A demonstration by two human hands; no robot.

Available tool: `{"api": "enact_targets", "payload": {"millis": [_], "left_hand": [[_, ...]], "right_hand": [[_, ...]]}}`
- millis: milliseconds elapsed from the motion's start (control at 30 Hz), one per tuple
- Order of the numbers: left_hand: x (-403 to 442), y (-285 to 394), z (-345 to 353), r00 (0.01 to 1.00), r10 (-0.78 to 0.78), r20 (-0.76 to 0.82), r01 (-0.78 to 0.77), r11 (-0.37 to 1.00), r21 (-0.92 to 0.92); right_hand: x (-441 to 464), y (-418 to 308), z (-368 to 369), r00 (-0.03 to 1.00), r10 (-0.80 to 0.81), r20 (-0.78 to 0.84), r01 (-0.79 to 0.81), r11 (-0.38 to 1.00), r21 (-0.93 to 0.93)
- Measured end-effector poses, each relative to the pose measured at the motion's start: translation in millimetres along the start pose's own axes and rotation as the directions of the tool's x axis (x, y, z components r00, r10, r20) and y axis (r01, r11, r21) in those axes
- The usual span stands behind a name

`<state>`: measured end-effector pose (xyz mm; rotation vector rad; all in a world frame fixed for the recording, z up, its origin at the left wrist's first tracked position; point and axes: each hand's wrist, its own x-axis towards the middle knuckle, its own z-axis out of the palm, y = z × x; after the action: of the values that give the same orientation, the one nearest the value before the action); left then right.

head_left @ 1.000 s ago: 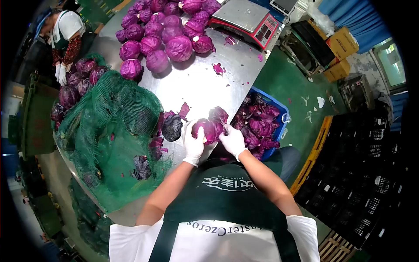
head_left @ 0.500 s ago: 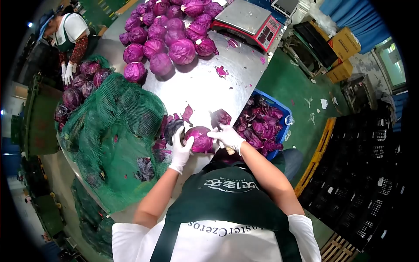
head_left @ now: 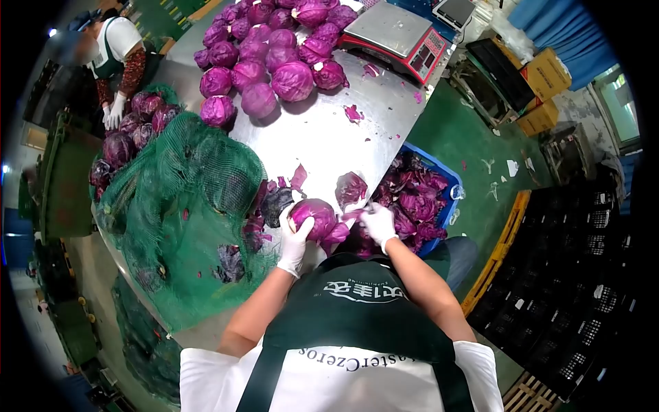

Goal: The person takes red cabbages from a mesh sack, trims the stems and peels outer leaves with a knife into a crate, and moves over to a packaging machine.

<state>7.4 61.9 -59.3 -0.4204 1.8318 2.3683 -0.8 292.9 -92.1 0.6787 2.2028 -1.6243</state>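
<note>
A round red cabbage (head_left: 312, 218) rests at the near edge of the metal table, with my gloved left hand (head_left: 294, 240) wrapped round its left side. A loose leaf hangs from its lower right. My gloved right hand (head_left: 377, 223) is just right of the cabbage, fingers closed and slightly blurred; what they hold is hard to make out. A detached outer leaf (head_left: 351, 189) lies beyond the hands. Dark leaves (head_left: 276, 204) lie to the left, beside a green mesh net (head_left: 199, 275).
Trimmed cabbages (head_left: 292, 81) are heaped at the far side, beside a red scale (head_left: 395, 38). A blue crate (head_left: 449, 199) of leaves stands right of the table. Untrimmed cabbages (head_left: 118, 149) sit at the left, near another person (head_left: 123, 55). Black crates (head_left: 556, 288) are at right.
The cabbage has been turned and a leaf now hangs off it. My right hand has moved off the cabbage to the right. The detached leaf now lies apart on the table.
</note>
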Motion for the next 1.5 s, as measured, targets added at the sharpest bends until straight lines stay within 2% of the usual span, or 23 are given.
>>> {"api": "enact_targets", "payload": {"millis": [33, 100, 167, 200, 233, 300, 333, 433, 467, 500, 567, 633, 700, 733, 833, 867, 900, 1033, 1100, 1233, 1367, 1400, 1500], "left_hand": [[-0.3, 3.1, 0.0, 1.0, 0.01, 0.003, -0.01, 1.0, -0.022], [-1.7, 13.6, 0.9, 0.992, 0.093, 0.086, -0.098, 0.993, 0.062], [0.2, 25.3, 6.2, 0.968, 0.133, 0.213, -0.159, 0.982, 0.107], [4.0, 23.3, 4.6, 0.953, 0.114, 0.28, -0.158, 0.978, 0.138], [7.5, 22.3, 5.3, 0.92, 0.21, 0.33, -0.301, 0.919, 0.255], [10.7, 22.2, 6.2, 0.923, 0.036, 0.382, -0.123, 0.971, 0.205], [13.9, 22.1, 3.1, 0.934, 0.015, 0.357, -0.132, 0.943, 0.305], [16.2, 23.5, -1.4, 0.927, 0.049, 0.372, -0.226, 0.864, 0.449], [16.3, 27.0, -2.5, 0.927, 0.023, 0.374, -0.233, 0.817, 0.528], [15.0, 28.5, -3.5, 0.916, 0.017, 0.402, -0.268, 0.77, 0.579], [15.7, 32.6, -5.0, 0.89, 0.002, 0.456, -0.344, 0.66, 0.668], [16.7, 45.9, 1.5, 0.804, 0.039, 0.594, -0.523, 0.522, 0.674], [10.4, 38.4, 2.0, 0.826, 0.061, 0.56, -0.522, 0.46, 0.719], [9.5, 38.4, 5.6, 0.847, 0.116, 0.519, -0.492, 0.54, 0.682], [6.2, 20.7, 11.1, 0.93, 0.132, 0.342, -0.348, 0.617, 0.706], [7.1, 10.0, 10.2, 0.931, 0.155, 0.331, -0.348, 0.652, 0.674], [1.6, 14.7, 16.5, 0.877, 0.237, 0.419, -0.473, 0.584, 0.66], [-2.6, 7.5, 32.7, 0.899, 0.2, 0.389, -0.435, 0.503, 0.746], [-1.3, 11.7, 40.3, 0.909, 0.148, 0.39, -0.413, 0.454, 0.789], [6.3, 9.3, 44.6, 0.861, 0.241, 0.447, -0.508, 0.44, 0.74], [4.5, 20.2, 57.4, 0.86, 0.187, 0.475, -0.509, 0.398, 0.763], [-1.2, 21.8, 55.8, 0.848, 0.202, 0.49, -0.529, 0.389, 0.754], [1.6, 15.1, 33.0, 0.844, 0.229, 0.484, -0.524, 0.542, 0.657]], "right_hand": [[4.6, 6.6, -11.3, 0.991, 0.121, -0.052, -0.123, 0.992, -0.038], [1.6, 14.8, -24.0, 0.93, -0.314, -0.192, 0.229, 0.902, -0.365], [-42.8, -67.6, -32.2, 0.973, -0.223, 0.067, 0.233, 0.94, -0.248], [-43.6, -68.9, -22.2, 0.932, -0.31, 0.186, 0.348, 0.909, -0.228], [-43.0, -70.7, -14.9, 0.869, -0.396, 0.297, 0.461, 0.866, -0.193], [-37.9, -79.7, -7.0, 0.781, -0.498, 0.377, 0.621, 0.68, -0.389], [-38.6, -91.3, -10.9, 0.802, -0.441, 0.404, 0.585, 0.718, -0.377], [-16.5, -59.3, -2.3, 0.763, -0.522, 0.381, 0.646, 0.605, -0.465], [-13.3, -52.9, -4.0, 0.816, -0.51, 0.273, 0.579, 0.725, -0.374], [-4.6, -40.8, -9.1, 0.916, -0.382, 0.126, 0.399, 0.831, -0.388], [23.1, -8.5, -30.2, 0.985, -0.107, -0.136, 0.05, 0.927, -0.371], [10.8, -7.5, -44.1, 0.954, -0.208, -0.218, 0.089, 0.885, -0.457], [-15.8, -32.4, -35.8, 0.965, -0.253, -0.067, 0.188, 0.849, -0.494], [-28.4, -42.2, -28.6, 0.931, -0.363, 0.031, 0.351, 0.874, -0.337], [-38.9, -50.8, -2.2, 0.836, -0.499, 0.23, 0.549, 0.756, -0.355], [-40.2, -52.5, 0.1, 0.859, -0.451, 0.242, 0.511, 0.765, -0.391], [-44.5, -58.9, -0.8, 0.882, -0.4, 0.249, 0.471, 0.772, -0.427], [-61.2, -81.4, -6.2, 0.935, -0.233, 0.268, 0.346, 0.762, -0.547], [-52.2, -73.0, -6.5, 0.919, -0.327, 0.223, 0.394, 0.711, -0.582], [-37.5, -60.6, -5.1, 0.902, -0.389, 0.188, 0.408, 0.626, -0.664], [-13.6, -66.6, -12.4, 0.965, -0.255, 0.064, 0.24, 0.759, -0.606], [-6.9, -66.0, -13.8, 0.952, -0.307, 0.002, 0.256, 0.792, -0.555], [-13.6, -65.3, -14.9, 0.915, -0.39, 0.107, 0.376, 0.722, -0.581]]}}
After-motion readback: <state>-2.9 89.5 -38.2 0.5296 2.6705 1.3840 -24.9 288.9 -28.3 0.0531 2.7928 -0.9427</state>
